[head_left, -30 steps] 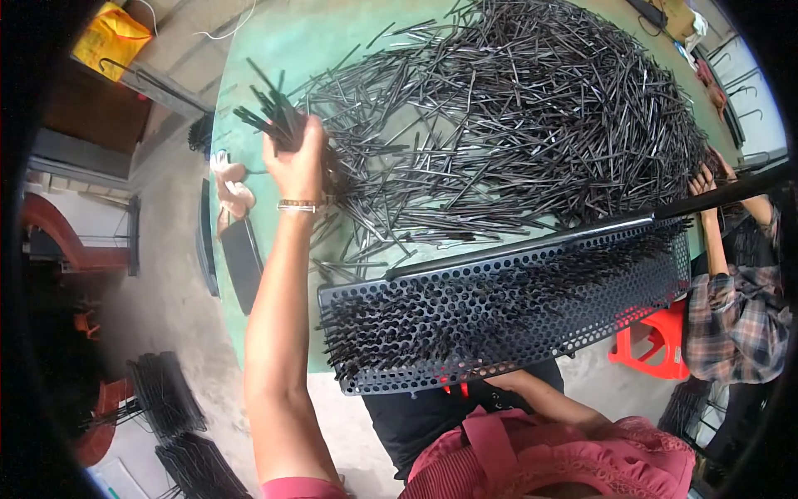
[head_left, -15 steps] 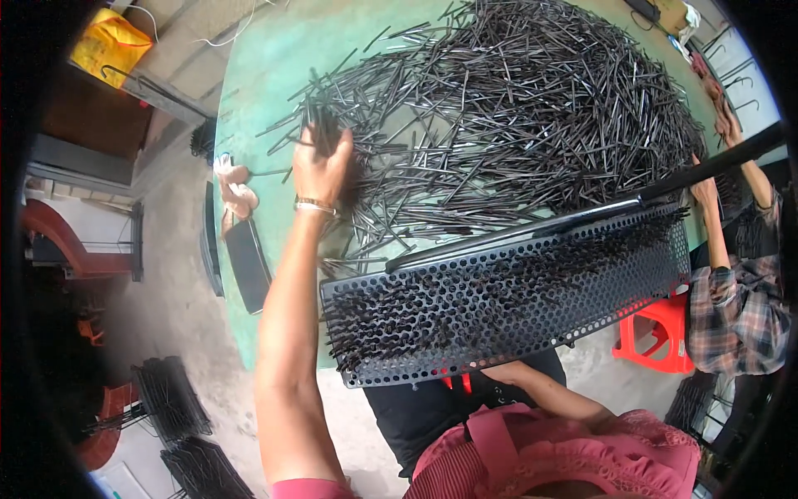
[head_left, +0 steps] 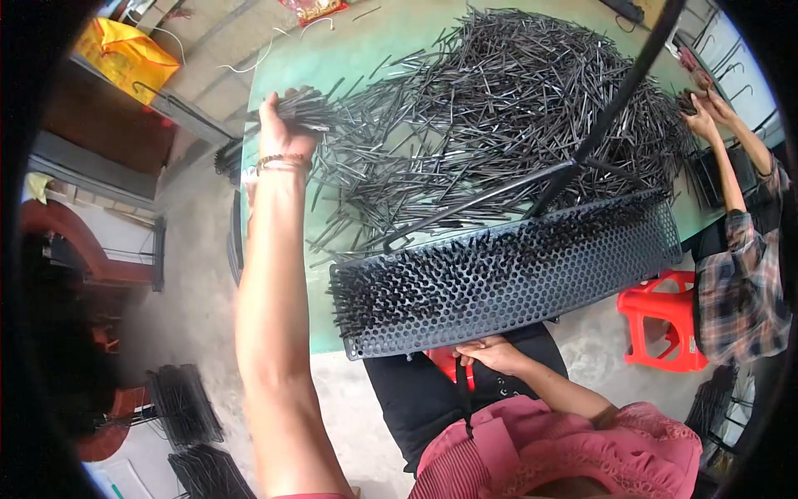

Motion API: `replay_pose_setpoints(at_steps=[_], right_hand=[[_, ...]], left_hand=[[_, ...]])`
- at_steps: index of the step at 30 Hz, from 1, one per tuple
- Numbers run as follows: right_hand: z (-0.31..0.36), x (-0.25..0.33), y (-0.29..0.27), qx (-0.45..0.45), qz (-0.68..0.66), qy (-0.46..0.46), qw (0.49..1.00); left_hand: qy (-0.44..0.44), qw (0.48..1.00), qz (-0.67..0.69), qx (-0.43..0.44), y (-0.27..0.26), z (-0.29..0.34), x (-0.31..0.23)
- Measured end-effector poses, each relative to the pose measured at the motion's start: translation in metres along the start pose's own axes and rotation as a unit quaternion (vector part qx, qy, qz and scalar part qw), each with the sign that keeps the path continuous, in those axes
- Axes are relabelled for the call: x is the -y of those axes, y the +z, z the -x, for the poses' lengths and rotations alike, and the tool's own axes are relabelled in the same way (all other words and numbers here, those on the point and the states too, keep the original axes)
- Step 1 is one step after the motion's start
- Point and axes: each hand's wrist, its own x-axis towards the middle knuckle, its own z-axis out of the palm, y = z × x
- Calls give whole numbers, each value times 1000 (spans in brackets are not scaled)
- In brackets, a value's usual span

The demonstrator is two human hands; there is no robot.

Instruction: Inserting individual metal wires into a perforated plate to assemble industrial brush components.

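Observation:
My left hand (head_left: 287, 125) is closed round a bunch of thin dark sticks (head_left: 309, 110) over the far left of the green table. Spread beside it, a big pile of the same sticks (head_left: 532, 108) reaches across to the right. Close to me, a black perforated plate (head_left: 532, 301) is tilted above my lap. Many stick ends poke from its holes, densest at the left and along the far edge. At the plate's near edge my right hand (head_left: 496, 355) has its fingers pinched together; a dark strip hangs just below them, and what they grip is unclear.
A black rod frame (head_left: 573, 162) rises behind the plate over the pile. At right, another person's hands (head_left: 706, 112) work at the table's edge, near a red stool (head_left: 663, 320). A yellow bag (head_left: 129, 60) lies far left; dark racks (head_left: 184, 405) stand on the floor.
My left hand has moved left and away from the loose pile with its bunch of sticks. The rod frame now stands steeper. More of my right hand shows below the plate.

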Motion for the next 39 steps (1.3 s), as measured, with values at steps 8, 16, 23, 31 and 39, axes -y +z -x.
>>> replay_pose_setpoints(at_steps=[8,16,23,31,39], right_hand=[[52,85,36,130,247,-248,928],[60,175,73,-29,-90,-331,939],[90,117,67,-32,-91,-244,965],[121,114,36,-193,72,-346,915],[74,160,61,-153,263,-483,821]], left_hand=[[-5,993,-37,110,15,112,17],[-13,992,-22,120,-4,296,83],[-43,998,-1,45,-62,356,125],[-64,994,-77,37,-89,392,141],[-141,988,-38,45,-115,425,136]])
